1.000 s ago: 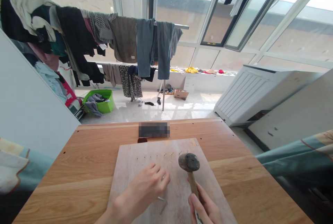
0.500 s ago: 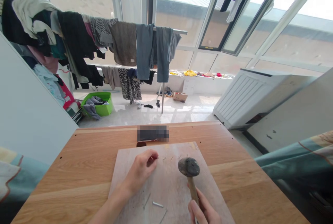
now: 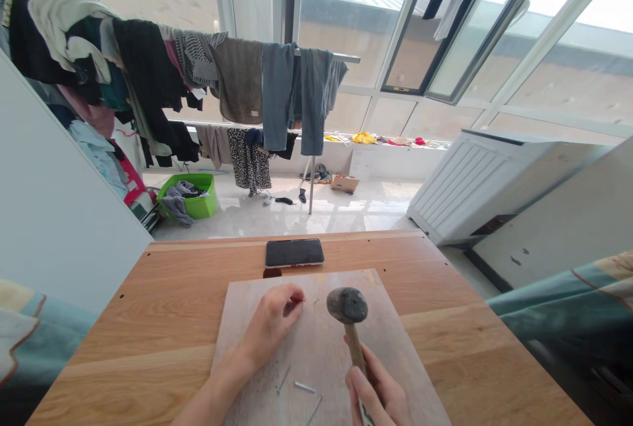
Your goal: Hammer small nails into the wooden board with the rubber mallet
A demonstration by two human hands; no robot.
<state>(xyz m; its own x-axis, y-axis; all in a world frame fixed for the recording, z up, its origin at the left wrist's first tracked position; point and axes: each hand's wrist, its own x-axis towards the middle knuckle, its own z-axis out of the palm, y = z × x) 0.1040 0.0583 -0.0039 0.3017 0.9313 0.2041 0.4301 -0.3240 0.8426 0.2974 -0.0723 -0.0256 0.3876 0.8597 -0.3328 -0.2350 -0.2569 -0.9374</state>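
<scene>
My right hand [image 3: 376, 394] is shut around the wooden handle of a hammer [image 3: 354, 347], whose dark, rounded head [image 3: 347, 305] is raised over a pale wooden board [image 3: 321, 347]. My left hand [image 3: 270, 327] rests on the far half of that board, fingertips pinched on what looks like a small nail [image 3: 302, 299]. Several loose metal nails, one of them [image 3: 304, 386], lie on the board near its front edge, below both hands. Small marks dot the board's far part, too small to identify.
The board lies on a wooden table [image 3: 148, 320], with a black phone [image 3: 294, 253] beyond it. Past the table stand a white radiator-like unit [image 3: 475, 188], a green basket [image 3: 188, 196] holding clothes, and a rack of hanging laundry [image 3: 237, 76]. Teal fabric [image 3: 558, 307] shows at the right.
The hammer head has shifted slightly left and upward. My left hand stays at the board's far part, with its pinch unchanged over the last half second, after moving there from nearer the loose nails.
</scene>
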